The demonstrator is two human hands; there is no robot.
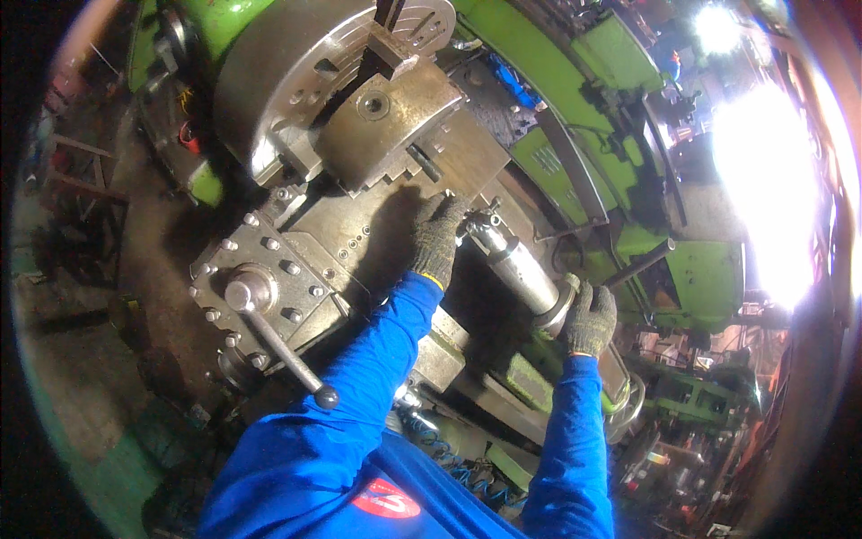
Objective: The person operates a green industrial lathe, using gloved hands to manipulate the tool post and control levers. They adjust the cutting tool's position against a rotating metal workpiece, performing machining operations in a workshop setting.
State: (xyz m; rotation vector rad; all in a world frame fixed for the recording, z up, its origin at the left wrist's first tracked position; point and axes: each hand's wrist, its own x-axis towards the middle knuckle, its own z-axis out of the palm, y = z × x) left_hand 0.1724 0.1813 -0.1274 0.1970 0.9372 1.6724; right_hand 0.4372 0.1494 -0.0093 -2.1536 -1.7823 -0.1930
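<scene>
My left hand [437, 241], in a dark knitted glove with a yellow cuff, is beside the front end of a shiny steel tailstock quill [521, 274]. Its fingers are bent together, with a small bright bit of metal at the tips that I cannot make out. At the quill's end sits a small fitting [483, 221] with a bolt-like piece. My right hand [591, 322], gloved the same way, rests against the round collar [564, 304] at the back of the quill, its fingers stretched out along it. Ahead of the left hand is a big lathe chuck [269, 99] with a heavy steel jaw [386, 117].
A square tool post [269, 292] with several bolts and a ball-ended lever [285, 355] stands left of my left forearm. Green machine bodies [575, 175] curve along the far right. A bar handle [642, 262] sticks out beyond my right hand. A handwheel [631, 409] is at lower right.
</scene>
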